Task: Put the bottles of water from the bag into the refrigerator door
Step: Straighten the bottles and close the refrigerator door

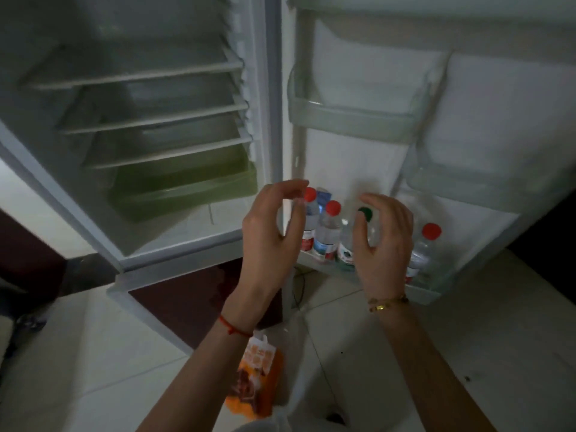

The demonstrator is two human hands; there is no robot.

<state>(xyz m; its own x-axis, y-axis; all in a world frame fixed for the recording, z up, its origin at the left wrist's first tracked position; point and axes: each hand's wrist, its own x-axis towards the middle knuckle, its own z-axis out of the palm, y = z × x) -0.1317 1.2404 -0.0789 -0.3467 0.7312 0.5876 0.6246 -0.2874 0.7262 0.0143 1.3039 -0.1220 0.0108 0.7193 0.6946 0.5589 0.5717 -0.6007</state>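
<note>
Standing in the bottom rack of the refrigerator door [431, 296], the water bottles are already lining up: two red-capped bottles [327, 230] just beyond my left hand [265, 232], a green-capped bottle [365, 214] partly hidden behind my right hand [386, 241], and one more red-capped bottle [425, 254] just past that hand's outer side. I am holding both hands empty, fingers loosely curled and spread apart, gripping nothing. Whether the right fingers are touching the green-capped bottle, I cannot tell. Below my left wrist, the orange bag [257, 378] is lying slack on the floor tiles [93, 353]; I cannot see any bottle left inside, so I am judging the loading nearly or fully done.
</note>
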